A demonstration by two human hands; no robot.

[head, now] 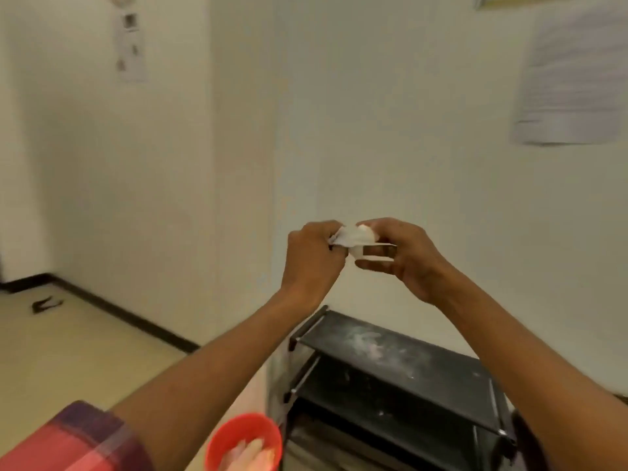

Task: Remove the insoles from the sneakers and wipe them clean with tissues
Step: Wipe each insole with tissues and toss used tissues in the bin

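Both hands are raised in front of the cream wall, holding one crumpled white tissue between them. My left hand grips its left end with closed fingers. My right hand pinches its right end, and a flat strip of the tissue runs under those fingers. No sneakers or insoles are in view.
A black shoe rack with dusty shelves stands below my hands against the wall. A red bowl holding crumpled white paper sits at the bottom centre. A small dark object lies on the floor at far left. Papers hang on the walls.
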